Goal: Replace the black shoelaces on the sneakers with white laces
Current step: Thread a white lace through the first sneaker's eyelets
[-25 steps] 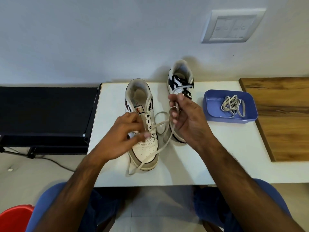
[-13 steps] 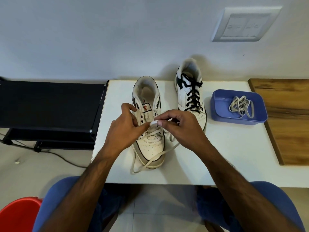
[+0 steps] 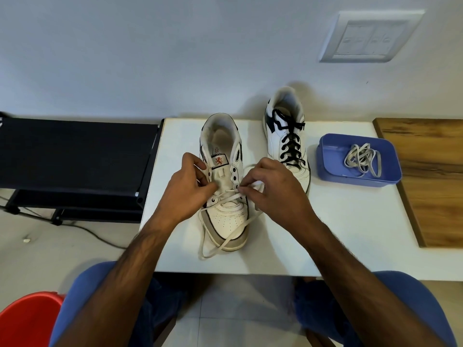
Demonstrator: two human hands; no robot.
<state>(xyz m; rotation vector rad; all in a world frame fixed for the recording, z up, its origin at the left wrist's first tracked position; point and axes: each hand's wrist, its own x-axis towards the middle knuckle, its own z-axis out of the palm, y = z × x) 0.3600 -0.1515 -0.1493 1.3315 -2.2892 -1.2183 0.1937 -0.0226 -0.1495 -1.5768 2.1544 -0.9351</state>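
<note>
near sneaker sits centre on the white table; left hand grips its eyelet flap to steady it, while right hand pinches the white lace tip at an eyelet, presumably for threading.

Two sneakers stand on the tabletop, the near sneaker left of the far sneaker. A tray holding a loose lace sits right of them.

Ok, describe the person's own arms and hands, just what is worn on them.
Both forearms are bare, with no sleeves reaching into view. The left hand and right hand wear no gloves, and no rings, watch or wristband show. The only clothing in view is blue fabric over the knees, below the arms.
</note>
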